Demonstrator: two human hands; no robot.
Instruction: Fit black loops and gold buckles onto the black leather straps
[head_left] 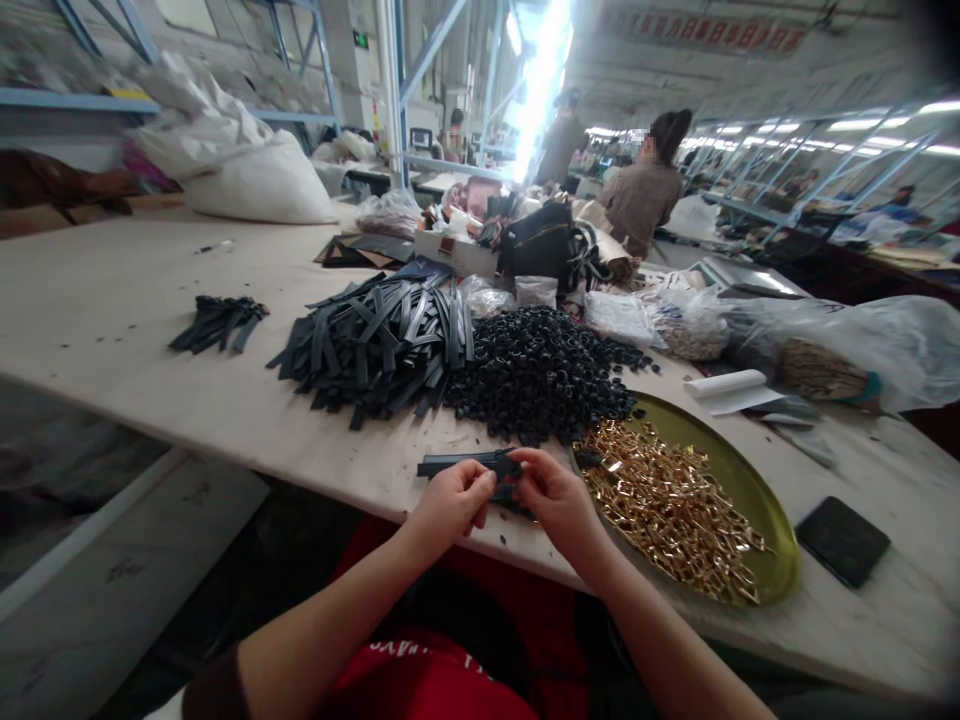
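Both my hands meet just above the table's front edge. My left hand [459, 495] is closed, its thumb and fingers pinched on what looks like a black strap. Beside it, my right hand [553, 492] pinches with thumb and forefinger at a small dark piece between the hands, too blurred to name. Flat black straps [442, 464] lie on the table just behind my fingers. Farther back is a large heap of black straps [375, 345], and touching its right side a pile of small black loops [536, 375]. Gold metal buckles [675, 500] fill much of a round gold tray [776, 530] right of my right hand.
A small bunch of straps [217, 322] lies at left. A black flat square [843, 540] rests right of the tray. Plastic bags [900, 345], a black bag [536, 245] and a white sack [255, 175] stand farther back. People [641, 205] are beyond the table.
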